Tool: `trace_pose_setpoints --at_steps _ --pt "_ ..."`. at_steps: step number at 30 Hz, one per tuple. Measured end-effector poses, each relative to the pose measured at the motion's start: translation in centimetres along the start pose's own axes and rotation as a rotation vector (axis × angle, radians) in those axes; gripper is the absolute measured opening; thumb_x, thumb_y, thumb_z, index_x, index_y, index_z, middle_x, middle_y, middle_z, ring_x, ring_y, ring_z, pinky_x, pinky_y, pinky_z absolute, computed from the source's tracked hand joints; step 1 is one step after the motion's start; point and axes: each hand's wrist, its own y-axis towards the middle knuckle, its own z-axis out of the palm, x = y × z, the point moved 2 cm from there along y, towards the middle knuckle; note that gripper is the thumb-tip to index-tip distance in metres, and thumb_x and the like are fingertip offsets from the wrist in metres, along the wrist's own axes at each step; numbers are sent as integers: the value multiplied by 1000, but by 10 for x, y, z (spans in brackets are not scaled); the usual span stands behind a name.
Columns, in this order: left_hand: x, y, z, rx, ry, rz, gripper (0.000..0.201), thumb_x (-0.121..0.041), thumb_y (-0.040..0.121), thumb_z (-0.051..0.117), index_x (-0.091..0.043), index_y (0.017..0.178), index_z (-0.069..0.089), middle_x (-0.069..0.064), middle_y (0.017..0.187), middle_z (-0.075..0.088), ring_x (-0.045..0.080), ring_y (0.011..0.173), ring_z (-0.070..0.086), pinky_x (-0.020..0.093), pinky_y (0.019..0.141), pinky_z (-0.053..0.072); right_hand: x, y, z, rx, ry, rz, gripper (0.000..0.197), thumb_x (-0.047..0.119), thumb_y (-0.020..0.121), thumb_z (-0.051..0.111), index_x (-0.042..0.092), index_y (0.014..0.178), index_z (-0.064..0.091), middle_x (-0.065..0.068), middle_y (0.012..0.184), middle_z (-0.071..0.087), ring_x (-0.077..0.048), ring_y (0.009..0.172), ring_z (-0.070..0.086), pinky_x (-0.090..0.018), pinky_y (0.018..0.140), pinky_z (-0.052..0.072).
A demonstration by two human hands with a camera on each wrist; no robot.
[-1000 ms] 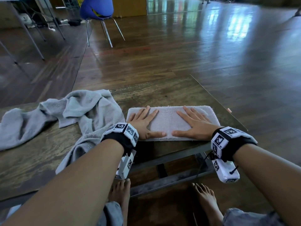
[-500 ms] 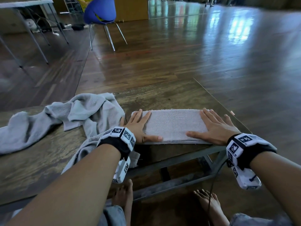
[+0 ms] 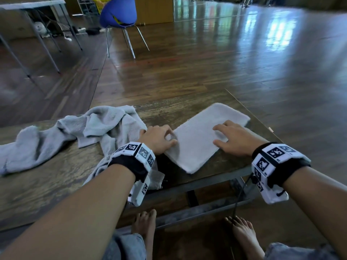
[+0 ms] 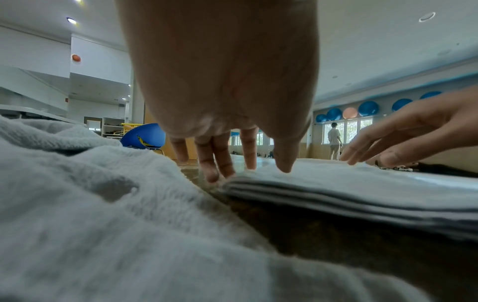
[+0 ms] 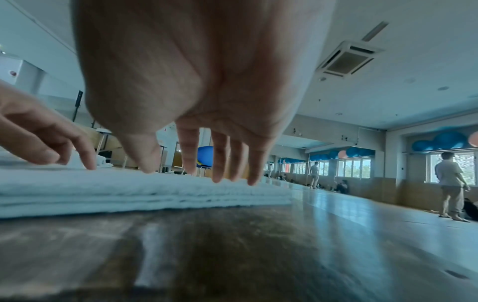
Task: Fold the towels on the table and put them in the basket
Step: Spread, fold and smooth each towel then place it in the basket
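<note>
A folded white towel lies slantwise on the wooden table, near its right end. My left hand holds the towel's left corner, thumb on top and fingers curled down at the edge. My right hand rests on the towel's right half with spread, fairly straight fingers, only the tips touching. The towel shows as a stack of layers. A crumpled grey towel lies to the left, touching my left wrist.
The table's right edge runs close to the folded towel's far corner. A blue chair stands on the floor beyond, a yellow basket behind it. My bare feet show under the table. A person stands far right.
The folded towel has turned from square to the table's edge to lying slantwise. My left hand went from flat on it to curled at its corner; my right hand shifted with it.
</note>
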Motion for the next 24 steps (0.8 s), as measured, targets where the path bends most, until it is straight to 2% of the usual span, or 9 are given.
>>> trace_pose_setpoints --at_steps 3,5,8,10,12,16,20,22,24 --pt "-7 -13 -3 82 -94 59 37 -39 89 63 -34 124 52 -11 93 59 18 102 60 42 97 35 0 -7 1 11 7 -57 32 33 97 52 29 129 55 6 109 49 -20 103 60 -36 93 46" --pt "-14 -19 -4 139 -161 103 40 -27 89 62 -32 128 53 -11 84 54 14 87 57 39 92 41 0 -11 3 45 5 -54 35 26 98 49 29 133 55 6 110 48 -18 104 57 -35 96 44" --pt "-23 -26 -6 246 -302 161 48 -7 87 59 -25 131 56 -5 75 50 10 67 49 25 69 45 -6 -17 5 84 36 -27 50 12 98 46 23 146 45 -2 141 45 -23 130 47 -38 113 35" --pt "-29 -31 -7 345 -275 179 58 1 84 59 -29 133 55 -4 79 53 11 69 52 22 65 45 -9 -24 8 154 28 -38 66 3 92 50 22 153 34 -3 158 28 -25 143 32 -37 119 26" --pt "-32 -35 -5 378 -201 191 69 7 80 60 -34 134 53 -6 88 52 12 73 55 23 63 47 -12 -32 11 215 15 -31 83 -2 86 53 28 157 23 0 163 12 -27 148 21 -38 121 21" --pt "-35 -36 -5 176 -198 249 57 11 76 62 -25 119 67 -6 92 53 7 72 52 16 62 42 -12 -42 17 248 40 -57 97 5 79 60 41 156 14 6 163 -1 -27 149 10 -42 121 20" --pt "-35 -33 -7 -70 -266 329 19 -7 83 70 -11 101 77 0 88 53 12 77 52 24 73 42 -12 -51 27 264 -1 -101 112 35 72 81 52 153 5 17 157 -10 -15 145 -3 -48 120 19" --pt "-37 -31 -8 -194 -333 350 14 -17 86 72 -8 97 75 7 99 57 19 86 57 29 79 47 -9 -53 30 168 8 -135 111 49 68 84 52 152 11 16 156 -4 -11 143 -3 -48 119 20" --pt "-39 -29 -11 -289 -369 364 14 -22 89 71 -9 94 73 4 102 63 20 92 60 31 84 49 -3 -53 30 46 45 -188 101 54 69 83 44 150 23 11 157 9 -12 143 3 -47 119 24"
